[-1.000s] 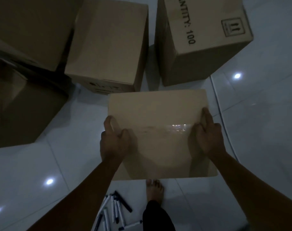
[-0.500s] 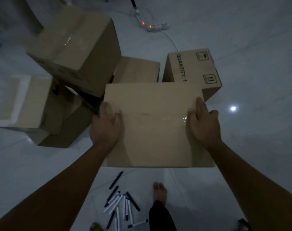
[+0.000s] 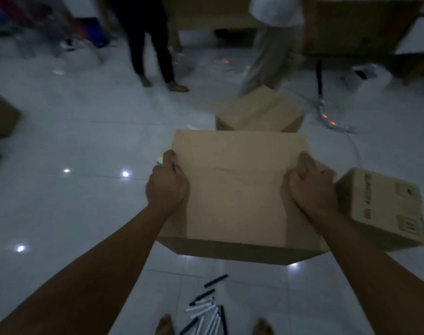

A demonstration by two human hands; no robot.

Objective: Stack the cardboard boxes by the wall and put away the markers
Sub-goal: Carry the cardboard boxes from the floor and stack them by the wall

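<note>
I hold a plain cardboard box (image 3: 235, 184) up off the floor in front of me. My left hand (image 3: 167, 183) grips its left side, thumb over the top edge. My right hand (image 3: 310, 187) grips its right side the same way. Several black and white markers (image 3: 207, 310) lie scattered on the white tile floor between my bare feet. A printed cardboard box (image 3: 380, 209) sits on the floor to the right of the held box. Another cardboard box (image 3: 261, 112) stands on the floor beyond it.
Two people stand ahead, one in dark trousers (image 3: 153, 44), one in light trousers (image 3: 271, 49). A power strip with red lights (image 3: 331, 122) and its cable trail at the right. Brown cardboard (image 3: 0, 117) shows at the left edge. Wooden furniture (image 3: 358, 25) lines the back.
The box has come up higher and my view has swung left and up. The box pile left the frame; the room, two people and the printed box on the right came into view.
</note>
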